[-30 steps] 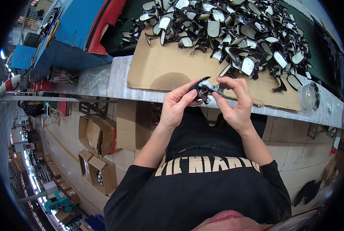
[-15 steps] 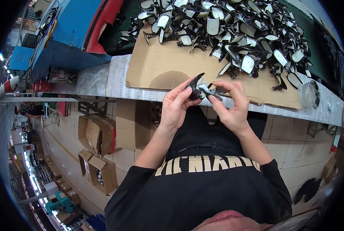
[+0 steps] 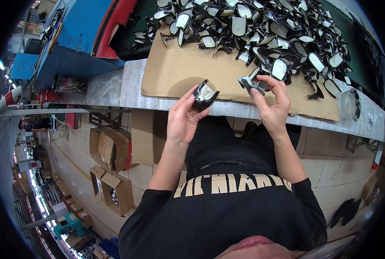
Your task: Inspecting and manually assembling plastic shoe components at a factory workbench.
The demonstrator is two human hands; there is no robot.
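My left hand (image 3: 183, 117) is closed round a black shoe heel (image 3: 205, 96), its pale hollow top tipped up and to the right. The heel is held over the front edge of the bench. Farther right, my right hand (image 3: 273, 105) pinches a small grey tool (image 3: 253, 85) with a rounded end between thumb and fingers; its exact kind is unclear. The two held things are apart. Beyond my hands lies a big pile of black shoe heels (image 3: 279, 69) with whitish tops, partly on a flat cardboard sheet (image 3: 158, 80).
A clear round container (image 3: 350, 105) stands at the bench's right end. Blue machinery (image 3: 78, 41) with a red panel (image 3: 115, 30) is at the left. Open cardboard boxes (image 3: 110, 149) sit on the tiled floor below, one holding small dark and white pieces.
My hands have moved apart: the left hand with the heel went left, the right hand with the grey tool went right and up. Half a second ago the tool was against the heel.
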